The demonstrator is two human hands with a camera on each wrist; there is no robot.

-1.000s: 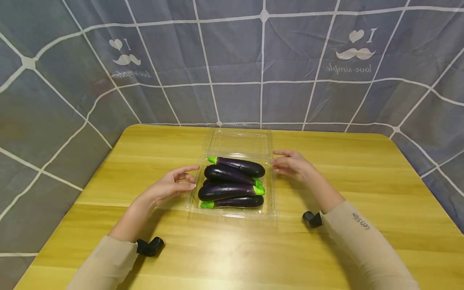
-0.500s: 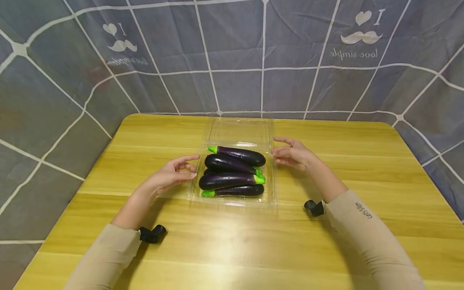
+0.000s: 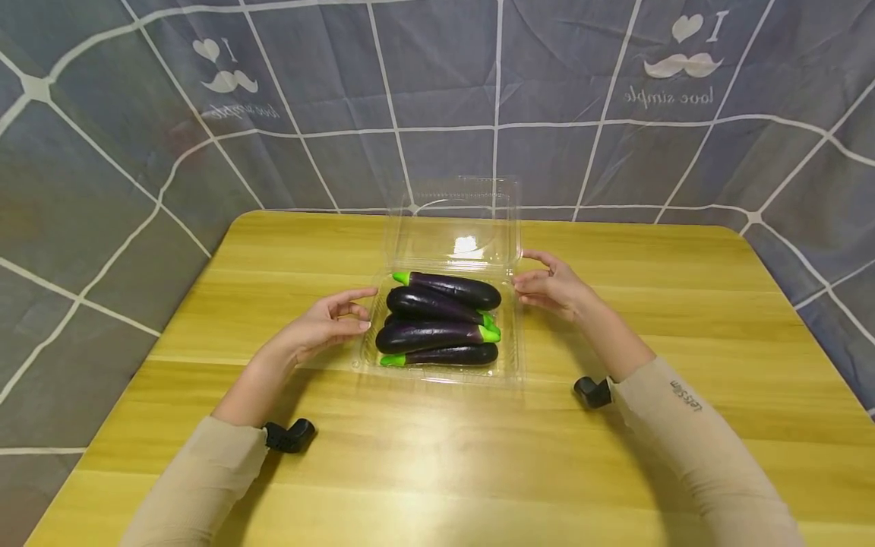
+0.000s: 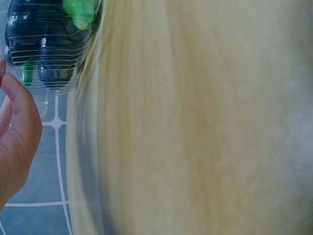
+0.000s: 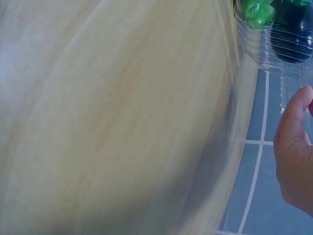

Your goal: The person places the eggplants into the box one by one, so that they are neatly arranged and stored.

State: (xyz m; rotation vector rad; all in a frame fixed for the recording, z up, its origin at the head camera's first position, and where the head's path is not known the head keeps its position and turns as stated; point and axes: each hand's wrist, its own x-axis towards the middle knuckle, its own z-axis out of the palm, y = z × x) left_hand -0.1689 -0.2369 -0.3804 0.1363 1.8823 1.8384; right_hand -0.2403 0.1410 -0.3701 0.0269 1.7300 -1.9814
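A clear plastic clamshell container holds several dark purple eggplants with bright green stem ends. Its transparent lid stands tilted up behind it. At the left rim, my left hand grips with thumb low and index finger stretched along the side. On the opposite side, my right hand pinches the rim near the hinge, its index finger reaching up to the lid's edge. In the left wrist view, the thumb meets the container's edge; in the right wrist view, the thumb does likewise.
Under everything lies a light wooden table with rounded far corners. A grey curtain with white grid lines hangs behind and at the sides. Black wrist cameras sit on both forearms.
The lid has risen from lying flat behind the container to a tilted-up position. My right index finger has come to the lid's edge. The eggplants stay in place; the head view has tilted downward.
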